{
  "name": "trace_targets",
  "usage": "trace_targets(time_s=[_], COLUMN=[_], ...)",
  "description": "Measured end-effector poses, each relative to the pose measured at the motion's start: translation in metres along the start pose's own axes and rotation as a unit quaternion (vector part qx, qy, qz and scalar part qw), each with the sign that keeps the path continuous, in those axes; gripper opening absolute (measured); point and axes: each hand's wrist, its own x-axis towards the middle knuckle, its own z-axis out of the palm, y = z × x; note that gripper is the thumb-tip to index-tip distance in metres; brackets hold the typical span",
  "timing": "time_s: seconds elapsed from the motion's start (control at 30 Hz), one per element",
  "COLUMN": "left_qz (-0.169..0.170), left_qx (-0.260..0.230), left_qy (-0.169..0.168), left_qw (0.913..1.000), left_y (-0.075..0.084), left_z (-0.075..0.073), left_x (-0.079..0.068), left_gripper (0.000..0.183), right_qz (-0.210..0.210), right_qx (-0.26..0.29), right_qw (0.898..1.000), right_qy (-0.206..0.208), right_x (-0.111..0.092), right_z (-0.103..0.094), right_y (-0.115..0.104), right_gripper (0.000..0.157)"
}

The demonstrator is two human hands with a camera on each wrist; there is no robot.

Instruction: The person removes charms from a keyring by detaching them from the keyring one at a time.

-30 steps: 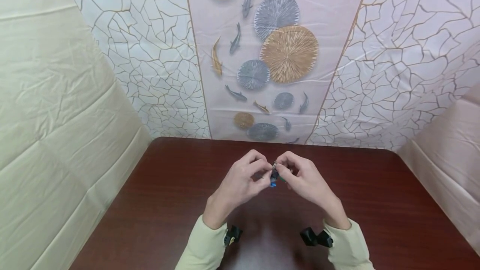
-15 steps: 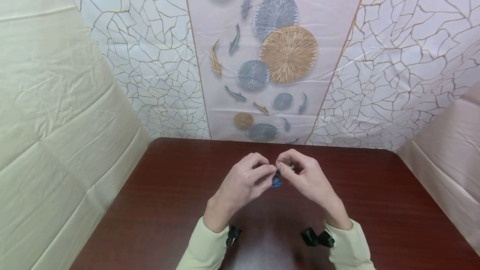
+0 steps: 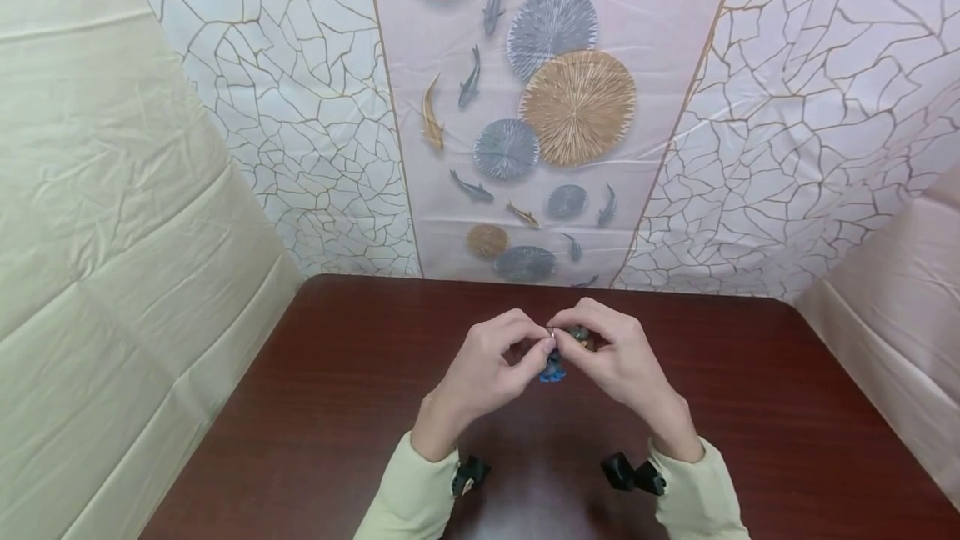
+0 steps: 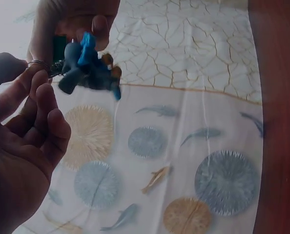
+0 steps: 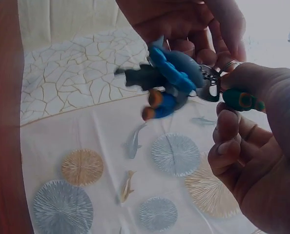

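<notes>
A metal key ring [image 4: 37, 62] sits between the fingertips of both hands, held above the table. My left hand [image 3: 491, 361] pinches it from the left, thumb against forefinger. From the other side my right hand [image 3: 611, 348] pinches at the same ring. A blue and grey figurine keychain [image 5: 176, 73] with orange parts hangs from it on a short chain [image 5: 211, 75]. A green charm with an orange ring mark [image 5: 240, 100] lies by the right fingers, partly hidden by them. In the head view the blue figurine shows just below the fingertips.
The dark red-brown table [image 3: 337, 440] spreads under both hands. Behind it hangs a patterned cloth [image 3: 525, 190] with fish and round shapes. Cream cloth walls [image 3: 150, 273] stand at the sides. Black wrist cameras [image 3: 633, 475] sit at the cuffs.
The blue figurine has swung lower into view beneath the fingertips. Greenish and orange parts now show inside the right hand. Both hands have shifted only slightly and stay together.
</notes>
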Motion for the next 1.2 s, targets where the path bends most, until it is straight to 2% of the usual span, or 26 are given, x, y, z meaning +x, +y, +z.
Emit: trace_targets(time_s=[0.23, 0.47, 0.63, 0.77, 0.83, 0.93, 1.1, 1.2], left_qz=[-0.045, -0.060, -0.103, -0.134, -0.135, -0.120, -0.077, -0.050], left_qx=[-0.044, -0.036, -0.032, -0.038, -0.037, -0.018, 0.028, 0.045], left_qy=[-0.007, -0.030, -0.048, -0.051, -0.049, -0.037, -0.016, -0.008], left_qw=[0.9980, 0.9971, 0.9930, 0.9889, 0.9889, 0.9920, 0.9965, 0.9977], left_y=[0.004, 0.006, 0.011, 0.017, 0.018, 0.019, 0.019, 0.019], left_z=[-0.001, -0.008, -0.014, -0.016, -0.015, -0.014, -0.012, -0.010], left_x=[0.000, 0.000, 0.000, 0.002, 0.002, 0.002, 0.001, 0.001], left_gripper=[0.005, 0.006, 0.006, 0.007, 0.007, 0.008, 0.012, 0.012], right_qz=[-0.054, -0.093, -0.118, -0.127, -0.129, -0.128, -0.123, -0.117], right_qx=[-0.039, -0.057, -0.055, -0.057, -0.059, -0.059, -0.052, -0.049], right_qw=[0.997, 0.993, 0.991, 0.990, 0.989, 0.989, 0.990, 0.991], right_qy=[0.030, 0.037, 0.032, 0.035, 0.036, 0.035, 0.034, 0.034], right_x=[0.004, 0.012, 0.007, 0.003, 0.003, 0.005, 0.011, 0.012], right_z=[-0.002, -0.002, 0.004, 0.005, 0.004, 0.001, -0.005, -0.006], right_y=[-0.007, -0.027, -0.017, -0.009, -0.008, -0.013, -0.029, -0.032], right_gripper=[0.024, 0.025, 0.026, 0.020, 0.017, 0.018, 0.025, 0.024])
